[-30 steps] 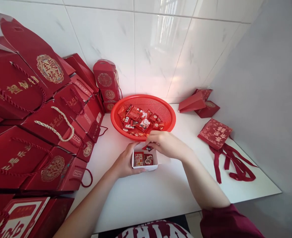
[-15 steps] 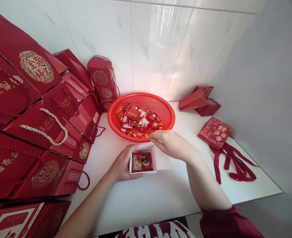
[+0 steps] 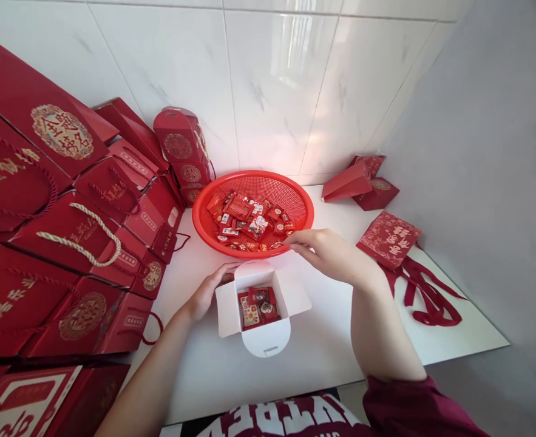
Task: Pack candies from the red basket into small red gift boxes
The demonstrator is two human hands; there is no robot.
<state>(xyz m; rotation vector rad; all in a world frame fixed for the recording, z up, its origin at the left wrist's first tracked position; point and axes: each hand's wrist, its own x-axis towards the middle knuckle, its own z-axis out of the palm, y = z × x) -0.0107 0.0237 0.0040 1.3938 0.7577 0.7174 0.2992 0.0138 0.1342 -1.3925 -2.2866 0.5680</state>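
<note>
A small white box [image 3: 266,340] stands open on the white table [image 3: 308,364], close to the person's body, with its side flaps spread out and a rounded front flap folded down toward the viewer. Inside it lie a few red wrapped sweets [image 3: 258,304], packed close together on the bottom. The left hand [image 3: 207,292] rests against the box's far left corner, fingers bent around the edge of the left flap; whether it grips the card or only steadies it cannot be told. The right hand [image 3: 330,255] is well apart from the left, stretched out over the near rim of a red mesh basket [image 3: 274,185] that sits just behind the box. Its fingers lie close together with the tips at the basket's edge, and it is not clear whether they pinch anything. The basket holds a heap of loose sweets [image 3: 244,220] in red and white wrappers. To the left a large pile of red gift bags [image 3: 71,237] with cord handles and gold emblems leans against the tiled wall [image 3: 272,91], and one upright red carton [image 3: 180,150] stands at the wall near the basket. To the right lie two folded red cartons [image 3: 362,182], a flat red patterned bag [image 3: 388,238] and dark red ribbons [image 3: 425,297] trailing from it.
</note>
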